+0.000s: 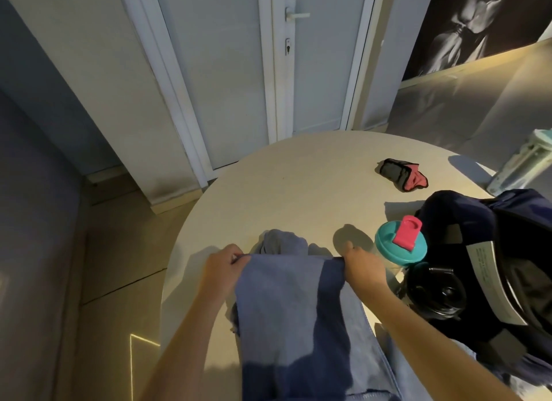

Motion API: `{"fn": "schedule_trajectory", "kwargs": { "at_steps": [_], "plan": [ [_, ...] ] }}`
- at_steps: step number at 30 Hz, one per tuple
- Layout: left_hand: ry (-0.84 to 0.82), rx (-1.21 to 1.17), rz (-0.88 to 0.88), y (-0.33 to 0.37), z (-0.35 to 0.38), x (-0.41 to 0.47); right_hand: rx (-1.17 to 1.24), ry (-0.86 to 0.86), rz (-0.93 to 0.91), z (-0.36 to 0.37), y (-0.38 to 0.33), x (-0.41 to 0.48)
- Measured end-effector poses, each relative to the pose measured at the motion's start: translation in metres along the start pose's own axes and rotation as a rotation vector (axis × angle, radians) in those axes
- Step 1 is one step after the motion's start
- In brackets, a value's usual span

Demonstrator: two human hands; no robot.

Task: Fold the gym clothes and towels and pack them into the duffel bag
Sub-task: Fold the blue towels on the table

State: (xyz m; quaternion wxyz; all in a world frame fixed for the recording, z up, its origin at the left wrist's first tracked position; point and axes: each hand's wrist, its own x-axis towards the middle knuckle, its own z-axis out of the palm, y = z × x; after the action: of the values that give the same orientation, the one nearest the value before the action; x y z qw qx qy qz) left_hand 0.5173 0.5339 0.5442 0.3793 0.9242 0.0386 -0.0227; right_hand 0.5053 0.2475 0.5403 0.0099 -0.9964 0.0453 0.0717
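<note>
Two bare hands hold a blue towel [286, 305] by its top edge, stretched straight between them above a round pale surface [298, 185]. The left hand [227, 266] pinches one corner with curled fingers; the right hand [363, 266] grips the other corner, fingers curled round the cloth. The towel hangs down toward the person. A bunched grey cloth [283, 242] lies just beyond its top edge. A teal-lidded bottle [401, 245] stands just beside the right hand. A dark duffel bag [478, 221] sits open at the right rim. A pink and black pouch [401, 173] lies farther back. Bare surface runs from the hands to the far rim.
</note>
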Motion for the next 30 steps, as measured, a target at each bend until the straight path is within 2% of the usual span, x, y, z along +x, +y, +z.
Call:
{"fn": "schedule_trajectory", "kwargs": {
  "at_steps": [4, 9, 16, 20, 28, 30],
  "plan": [
    [0.036, 0.047, -0.003, 0.025, -0.027, -0.009, 0.024, 0.059, 0.017, -0.031, 0.007, -0.016],
    [-0.126, 0.174, 0.106, 0.039, -0.051, -0.027, 0.249, 0.098, 0.080, -0.054, 0.023, -0.043],
    [0.159, 0.166, 0.185, 0.031, -0.043, -0.100, 0.684, 0.156, 0.091, -0.051, 0.046, -0.103],
    [0.166, 0.083, 0.170, 0.033, -0.037, -0.140, 1.010, 0.079, 0.182, -0.043, 0.051, -0.130],
    [0.242, 0.079, -0.021, 0.030, -0.025, -0.219, 1.105, 0.216, 0.151, -0.018, 0.061, -0.197],
    [0.271, 0.075, 0.009, 0.024, -0.017, -0.248, 1.100, 0.251, 0.114, -0.008, 0.062, -0.216]
  ]
}}
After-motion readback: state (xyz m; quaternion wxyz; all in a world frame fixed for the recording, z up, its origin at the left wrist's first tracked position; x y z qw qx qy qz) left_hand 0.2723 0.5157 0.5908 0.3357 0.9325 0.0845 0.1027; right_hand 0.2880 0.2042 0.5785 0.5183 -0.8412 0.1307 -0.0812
